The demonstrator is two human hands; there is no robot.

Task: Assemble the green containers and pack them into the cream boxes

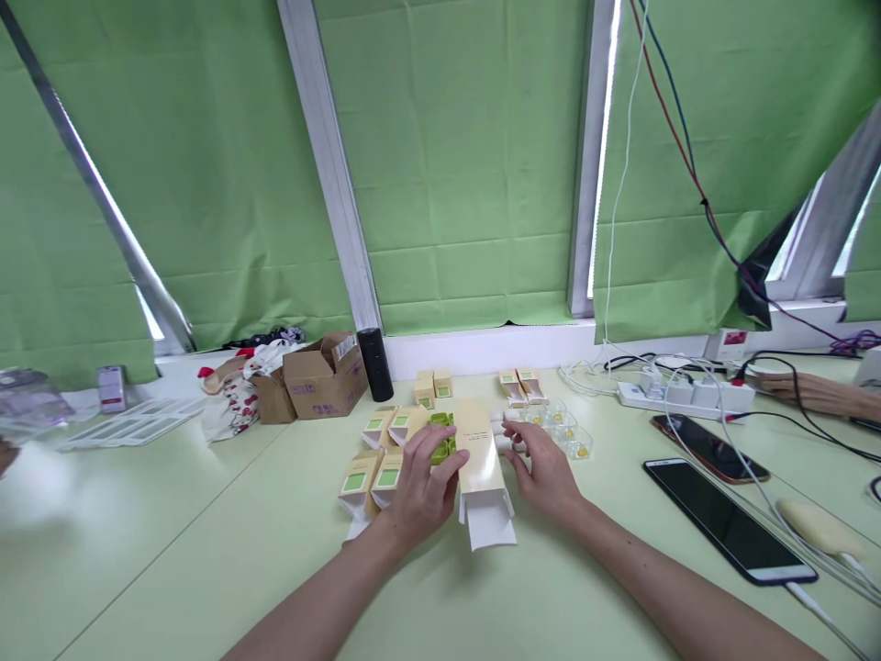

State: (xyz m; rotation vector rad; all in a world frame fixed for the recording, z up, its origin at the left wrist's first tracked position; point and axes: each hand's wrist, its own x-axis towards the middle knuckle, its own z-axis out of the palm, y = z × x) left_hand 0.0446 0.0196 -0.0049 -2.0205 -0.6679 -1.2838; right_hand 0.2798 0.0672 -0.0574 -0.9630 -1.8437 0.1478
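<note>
Fingers of left hand curled on green insert beside open tan carton lying mid-table. Right hand fingers loosely bent, touching carton's right edge. Small cartons left, clear cups right.

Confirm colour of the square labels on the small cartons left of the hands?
Green squares on the small tan cardboard cartons, clearest in the head view beside the left hand.

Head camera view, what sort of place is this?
Probably an office desk used as a packing bench: a pale table under green window blinds, small product cartons, a power strip and phones.
</note>
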